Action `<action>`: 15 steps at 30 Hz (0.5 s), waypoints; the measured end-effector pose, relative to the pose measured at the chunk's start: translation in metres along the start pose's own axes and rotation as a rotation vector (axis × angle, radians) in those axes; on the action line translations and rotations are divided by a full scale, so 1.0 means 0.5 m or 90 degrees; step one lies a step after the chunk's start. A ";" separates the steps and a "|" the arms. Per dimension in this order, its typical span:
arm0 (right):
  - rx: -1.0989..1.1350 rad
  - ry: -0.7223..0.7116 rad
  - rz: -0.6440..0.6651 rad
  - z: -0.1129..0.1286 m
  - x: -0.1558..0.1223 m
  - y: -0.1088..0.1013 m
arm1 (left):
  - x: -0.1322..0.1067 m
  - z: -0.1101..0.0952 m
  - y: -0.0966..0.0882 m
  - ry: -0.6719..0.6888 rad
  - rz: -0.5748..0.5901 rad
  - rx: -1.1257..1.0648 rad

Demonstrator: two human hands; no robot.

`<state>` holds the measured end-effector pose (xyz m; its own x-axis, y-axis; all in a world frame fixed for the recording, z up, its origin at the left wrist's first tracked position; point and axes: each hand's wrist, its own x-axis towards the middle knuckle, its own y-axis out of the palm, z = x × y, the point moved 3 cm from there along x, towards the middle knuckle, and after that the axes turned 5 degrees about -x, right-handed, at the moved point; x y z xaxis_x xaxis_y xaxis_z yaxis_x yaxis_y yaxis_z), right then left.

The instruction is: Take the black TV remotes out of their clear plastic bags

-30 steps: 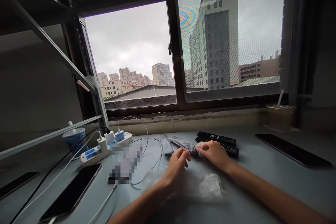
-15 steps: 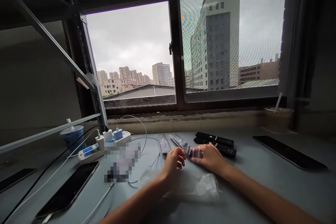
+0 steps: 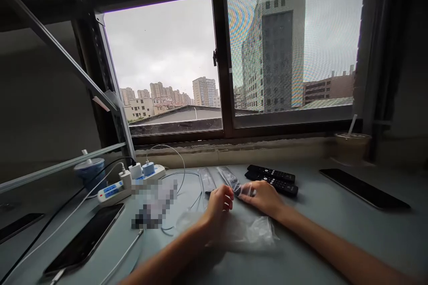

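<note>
Two dark remote controls in clear plastic sleeves lie side by side on the desk. My right hand [image 3: 265, 197] grips the near end of the right sleeved remote [image 3: 229, 179], thumb and fingers pinching the clear film. Beside the near end of the left sleeved remote [image 3: 207, 180] rests my left hand [image 3: 219, 202], its fingers loosely curled with nothing visible in them. Its palm is partly hidden. Under and between my wrists lies a crumpled clear plastic bag [image 3: 259, 231]. Two bare black remotes [image 3: 272, 183] are beyond my right hand.
A phone [image 3: 364, 188] lies at the right, below a drink cup [image 3: 352, 148]. On the left are a plugged-in phone [image 3: 85, 238], a power strip [image 3: 112, 193], a blue cup [image 3: 90, 173] and loose cables. A blurred-out patch [image 3: 155, 205] hides something. The window ledge bounds the desk's back.
The view has shifted slightly, so the scene sits a little higher and further left. Both hands keep nearly the same pose, the right still on the sleeved remote.
</note>
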<state>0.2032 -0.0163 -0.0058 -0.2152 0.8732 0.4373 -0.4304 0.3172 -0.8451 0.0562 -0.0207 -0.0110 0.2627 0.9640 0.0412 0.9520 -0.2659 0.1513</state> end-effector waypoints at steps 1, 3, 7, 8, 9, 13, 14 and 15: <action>0.004 0.003 0.000 0.001 -0.001 -0.002 | 0.000 0.000 0.000 -0.001 0.000 -0.001; 0.009 0.008 -0.002 0.002 -0.002 -0.005 | -0.001 -0.001 -0.001 -0.004 0.001 -0.003; 0.045 0.034 -0.034 -0.005 0.000 -0.009 | 0.007 0.005 -0.005 -0.024 -0.007 -0.030; 0.065 0.045 -0.053 -0.009 0.002 -0.010 | 0.011 0.008 -0.007 -0.033 -0.015 -0.043; 0.090 0.055 -0.075 -0.013 0.005 -0.011 | 0.014 0.011 -0.009 -0.043 -0.023 -0.057; 0.254 0.084 -0.119 -0.029 0.017 -0.012 | 0.021 0.015 -0.013 -0.076 -0.043 -0.082; 0.309 0.091 -0.118 -0.031 0.019 -0.011 | 0.020 0.014 -0.013 -0.082 -0.045 -0.082; 0.362 0.099 -0.115 -0.033 0.020 -0.010 | 0.019 0.012 -0.012 -0.086 -0.045 -0.083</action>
<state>0.2177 -0.0031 -0.0023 0.0173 0.8814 0.4720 -0.8572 0.2561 -0.4468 0.0537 -0.0100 -0.0176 0.2228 0.9691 -0.1056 0.9429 -0.1867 0.2758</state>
